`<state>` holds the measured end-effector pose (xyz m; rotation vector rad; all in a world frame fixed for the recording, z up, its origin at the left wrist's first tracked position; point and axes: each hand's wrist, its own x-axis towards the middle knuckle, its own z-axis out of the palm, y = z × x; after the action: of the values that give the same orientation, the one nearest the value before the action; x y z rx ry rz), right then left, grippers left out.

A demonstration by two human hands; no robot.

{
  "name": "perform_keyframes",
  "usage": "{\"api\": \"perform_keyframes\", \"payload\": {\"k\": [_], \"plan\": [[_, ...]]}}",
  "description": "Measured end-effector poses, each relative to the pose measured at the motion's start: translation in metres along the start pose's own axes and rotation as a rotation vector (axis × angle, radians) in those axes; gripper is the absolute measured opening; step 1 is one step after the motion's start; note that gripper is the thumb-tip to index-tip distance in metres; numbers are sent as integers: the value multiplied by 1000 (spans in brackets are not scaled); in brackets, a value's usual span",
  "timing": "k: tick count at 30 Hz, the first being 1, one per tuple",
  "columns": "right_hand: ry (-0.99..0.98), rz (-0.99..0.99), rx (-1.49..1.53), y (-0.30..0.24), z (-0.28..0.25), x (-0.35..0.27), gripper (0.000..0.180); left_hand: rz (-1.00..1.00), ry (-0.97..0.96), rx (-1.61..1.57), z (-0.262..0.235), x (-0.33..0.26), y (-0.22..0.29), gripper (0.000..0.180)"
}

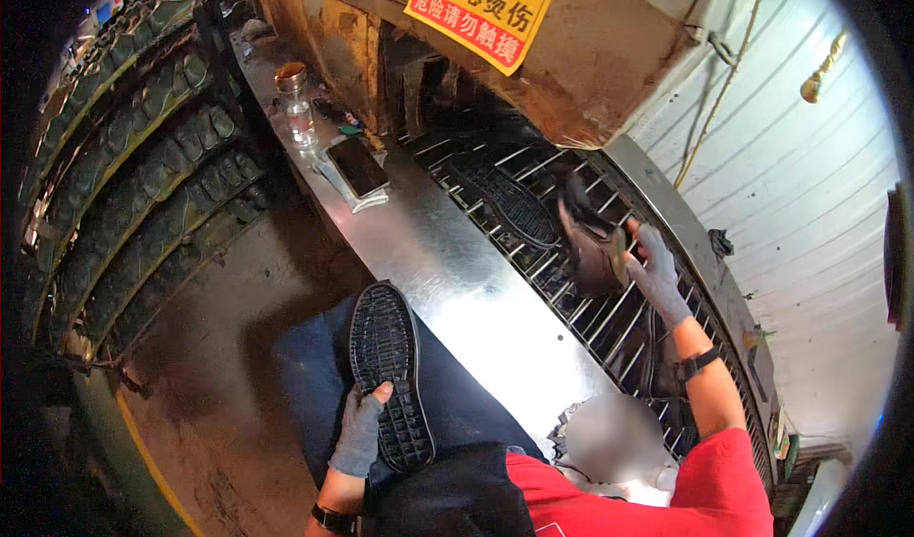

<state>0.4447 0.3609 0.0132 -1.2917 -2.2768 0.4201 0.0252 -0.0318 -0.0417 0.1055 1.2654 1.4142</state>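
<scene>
Nearest me, my left hand [360, 432] is clamped on a black rubber outsole [388, 375], tread up, resting on my lap beside the steel bench [447, 270]. Farther out, my right hand [655, 272] grips a dark shoe upper [595, 251] over the wire conveyor rack [609, 323], near another sole [505, 199]. I'd keep the upper level and my fingers clear of the heated housing [571, 51] beyond.
</scene>
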Motion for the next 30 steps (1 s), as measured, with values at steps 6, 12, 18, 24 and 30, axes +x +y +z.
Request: {"api": "perform_keyframes", "payload": {"k": [6,12,18,24,30], "plan": [[-146,357,549,22,63,34,76,12,62,45,-9,-6,-6,47],[-135,524,797,30,60,21,45,153,-4,158,-11,-9,-4,51],[-114,711,853,-21,37,-66,52,714,302,569,-21,-25,26,45],[-382,456,1079,-141,36,-120,74,628,-201,185,47,-7,49,67],[-549,-68,529,-284,34,-121,89,540,-193,-217,61,2,97,76]]}}
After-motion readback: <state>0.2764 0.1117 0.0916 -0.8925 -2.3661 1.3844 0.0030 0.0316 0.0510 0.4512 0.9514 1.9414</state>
